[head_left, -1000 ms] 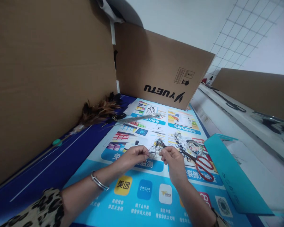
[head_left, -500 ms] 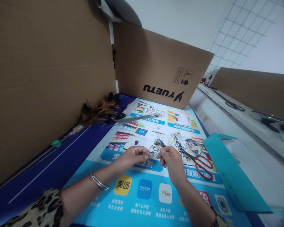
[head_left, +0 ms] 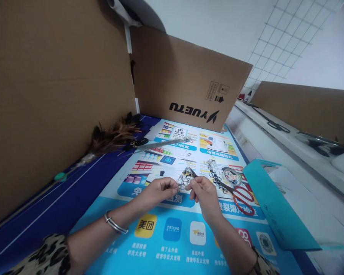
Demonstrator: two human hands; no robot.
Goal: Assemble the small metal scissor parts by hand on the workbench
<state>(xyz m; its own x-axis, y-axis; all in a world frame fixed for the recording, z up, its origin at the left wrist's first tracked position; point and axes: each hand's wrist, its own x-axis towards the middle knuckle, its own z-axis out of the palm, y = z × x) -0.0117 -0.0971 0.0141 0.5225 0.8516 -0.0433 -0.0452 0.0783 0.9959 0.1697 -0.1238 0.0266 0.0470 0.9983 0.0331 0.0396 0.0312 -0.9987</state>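
My left hand (head_left: 157, 190) and my right hand (head_left: 202, 193) are close together over a printed blue poster (head_left: 172, 233). Both pinch a small tangle of thin wire with dark bits (head_left: 185, 179) held just above the poster. The fingers of each hand are pressed together on it. A metal bangle sits on my left wrist (head_left: 114, 224). Small dark rings (head_left: 216, 176) lie scattered on the poster just right of my right hand.
Red-handled scissors (head_left: 240, 195) lie right of my right hand. A teal folder (head_left: 275, 214) leans at the right. A feather duster (head_left: 109, 136) and a long grey feather (head_left: 163, 143) lie at the back left. Cardboard walls (head_left: 186, 80) enclose the table.
My hands have drifted closer together, still pinching the tangle. The view has shifted slightly to the right, so everything sits a bit further left.
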